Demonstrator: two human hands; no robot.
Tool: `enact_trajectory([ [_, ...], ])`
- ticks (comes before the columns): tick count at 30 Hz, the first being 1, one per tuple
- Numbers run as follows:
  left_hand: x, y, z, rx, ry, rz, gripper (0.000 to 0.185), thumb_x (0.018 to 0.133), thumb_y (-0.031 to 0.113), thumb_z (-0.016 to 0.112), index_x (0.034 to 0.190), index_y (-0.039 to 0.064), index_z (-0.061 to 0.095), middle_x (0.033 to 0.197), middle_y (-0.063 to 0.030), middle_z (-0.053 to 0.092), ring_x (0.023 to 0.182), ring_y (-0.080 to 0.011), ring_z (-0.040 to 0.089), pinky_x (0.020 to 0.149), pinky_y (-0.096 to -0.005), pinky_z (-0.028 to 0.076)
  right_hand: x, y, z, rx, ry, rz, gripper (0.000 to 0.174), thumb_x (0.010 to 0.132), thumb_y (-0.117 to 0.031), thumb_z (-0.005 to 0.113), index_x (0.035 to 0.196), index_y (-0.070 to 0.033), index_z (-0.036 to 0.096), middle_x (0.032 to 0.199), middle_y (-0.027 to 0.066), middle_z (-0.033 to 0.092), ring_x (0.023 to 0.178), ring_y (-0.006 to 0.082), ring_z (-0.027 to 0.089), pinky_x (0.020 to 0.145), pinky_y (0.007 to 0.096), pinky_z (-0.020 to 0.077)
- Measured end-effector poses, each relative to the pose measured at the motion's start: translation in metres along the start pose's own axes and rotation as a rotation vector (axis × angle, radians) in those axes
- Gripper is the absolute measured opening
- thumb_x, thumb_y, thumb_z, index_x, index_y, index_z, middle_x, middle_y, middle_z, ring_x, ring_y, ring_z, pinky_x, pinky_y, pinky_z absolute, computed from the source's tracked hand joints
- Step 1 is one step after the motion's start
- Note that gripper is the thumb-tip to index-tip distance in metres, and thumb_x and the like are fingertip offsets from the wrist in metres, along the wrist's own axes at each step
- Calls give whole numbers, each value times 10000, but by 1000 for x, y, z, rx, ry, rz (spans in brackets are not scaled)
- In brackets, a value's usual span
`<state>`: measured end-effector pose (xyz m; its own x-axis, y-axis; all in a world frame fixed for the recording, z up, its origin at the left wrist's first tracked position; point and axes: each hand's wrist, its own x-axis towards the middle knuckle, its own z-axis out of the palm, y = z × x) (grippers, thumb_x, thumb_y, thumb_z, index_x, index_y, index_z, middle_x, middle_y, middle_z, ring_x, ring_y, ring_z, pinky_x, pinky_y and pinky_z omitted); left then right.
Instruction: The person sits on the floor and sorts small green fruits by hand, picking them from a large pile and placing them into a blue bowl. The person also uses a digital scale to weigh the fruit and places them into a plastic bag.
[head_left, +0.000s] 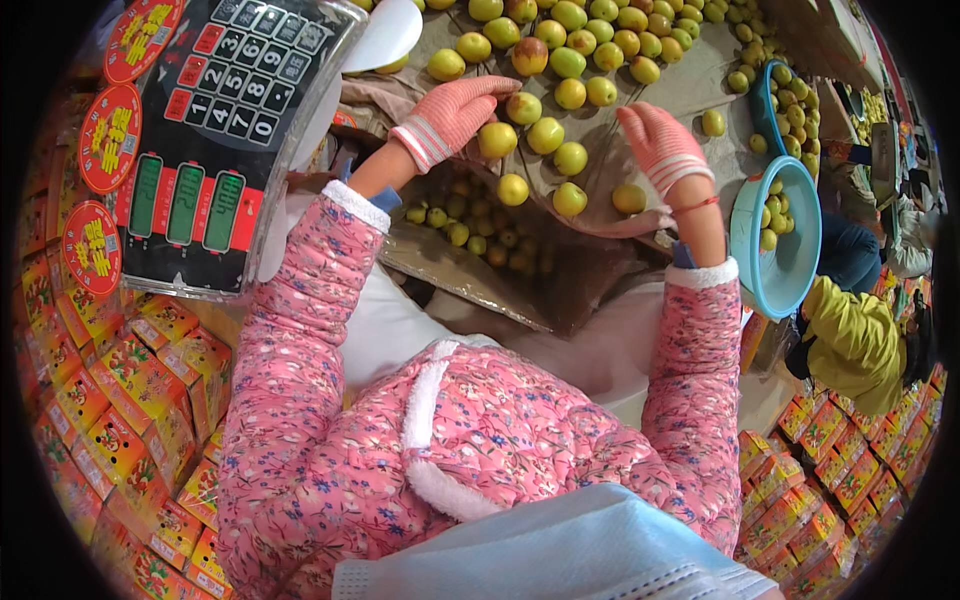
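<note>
My left hand, in a pink glove with a white-striped cuff, reaches over the left side of a brown cloth. Its thumb and fingers are apart, with no fruit visible between them. Close by its fingertips lie a green jujube and a yellow-green jujube. My right hand, gloved alike, hovers at the right of the loose fruit with its fingers bent together. Its palm is hidden. Several more jujubes lie between the hands, and a larger spread covers the cloth beyond.
Below the cloth's near edge is an open carton holding jujubes. A digital scale stands at left. Blue basins with fruit are at right, near a person in a yellow jacket. Stacked printed boxes flank me.
</note>
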<state>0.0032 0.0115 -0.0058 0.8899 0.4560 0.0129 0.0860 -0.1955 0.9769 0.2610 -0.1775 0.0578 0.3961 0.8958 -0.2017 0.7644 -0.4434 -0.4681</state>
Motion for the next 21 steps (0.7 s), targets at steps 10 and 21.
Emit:
enact_trajectory([
  [10,4,17,9,290,-32,-55,436,969,93,524,1396,65,608,1243,-128,709,1144,-241,685,988,-359,530,-15,-17,25,-41,-230,19,534,1037,-476,526,1399,-84,490,1137,287,692,1100,476,643,921,498,521],
  [21,-1,14,9,452,-226,-8,319,859,33,550,1109,78,744,1041,-111,725,992,-261,709,900,-368,567,-13,-36,32,612,-324,-167,312,1010,-272,644,1228,-50,674,955,75,729,773,145,679,716,302,569],
])
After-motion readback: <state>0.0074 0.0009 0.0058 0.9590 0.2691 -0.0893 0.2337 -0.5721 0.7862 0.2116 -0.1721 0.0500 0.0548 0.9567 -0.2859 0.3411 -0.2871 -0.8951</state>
